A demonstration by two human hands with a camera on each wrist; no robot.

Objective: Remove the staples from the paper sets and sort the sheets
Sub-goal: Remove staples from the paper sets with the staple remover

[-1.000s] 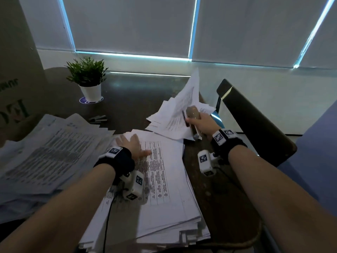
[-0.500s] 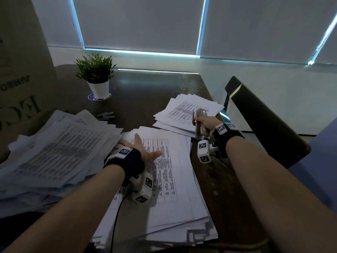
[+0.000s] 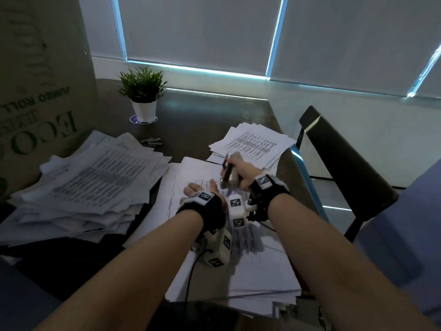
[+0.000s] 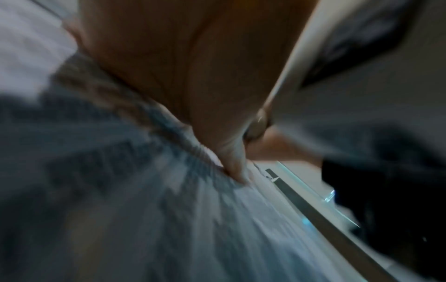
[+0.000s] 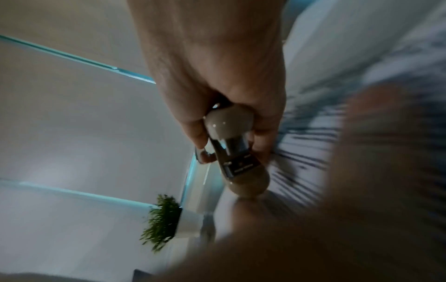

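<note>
"ECO" reads mirrored on the cardboard box (image 3: 40, 75) at upper left. Left hand (image 3: 201, 191) lies flat on the centre paper stack (image 3: 238, 266); right hand (image 3: 241, 173) just above grips the staple remover (image 3: 228, 172).

Left hand: the left hand (image 3: 201, 190) lies palm down with fingers straight and spread, thumb out to the right.
Left wrist: black band with white marker blocks; bare forearm reaches in from the lower left.
Right hand: the right hand (image 3: 241, 172) has fingers and thumb curled in a grip, just beyond and right of the left hand.
Right wrist: same black band, bare forearm from the lower right.
</note>
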